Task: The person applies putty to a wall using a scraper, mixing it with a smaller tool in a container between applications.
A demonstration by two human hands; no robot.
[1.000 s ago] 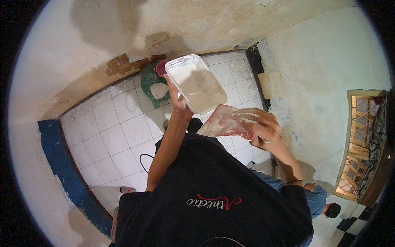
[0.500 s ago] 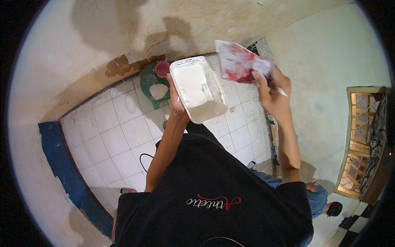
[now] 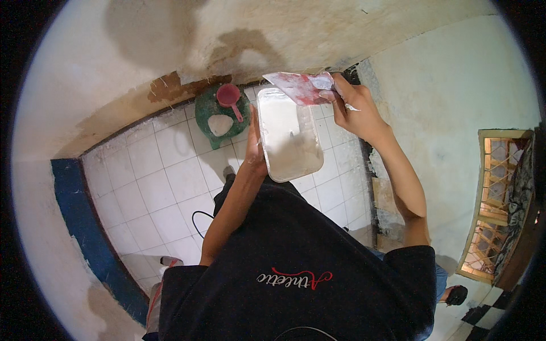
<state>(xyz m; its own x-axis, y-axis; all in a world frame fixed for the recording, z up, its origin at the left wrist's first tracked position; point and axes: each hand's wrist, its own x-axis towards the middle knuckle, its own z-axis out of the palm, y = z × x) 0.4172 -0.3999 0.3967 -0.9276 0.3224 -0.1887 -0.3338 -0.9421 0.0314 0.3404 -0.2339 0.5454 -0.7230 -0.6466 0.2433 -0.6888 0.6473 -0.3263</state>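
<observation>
My left hand is closed around the left side of a white rectangular tub. Inside lies smooth white paste, thickest toward the tub's far left part. In my right hand is a broad red putty scraper, pinched between thumb and fingers and smeared with white. Its blade points left over the tub's far rim; I cannot tell whether it touches the rim. White smears show on my right fingers. The tub hides part of my left fingers.
A green stool ahead on the left bears a pink dipper and a pale lump. Stained wall rises close ahead. A barred window is at right. Parts of other people show: blue clothing, grey clothing.
My right hand has brought the scraper left and slightly down, from beside the tub to over its far rim. The tub has shifted slightly right and nearer, uncovering the dipper's handle.
</observation>
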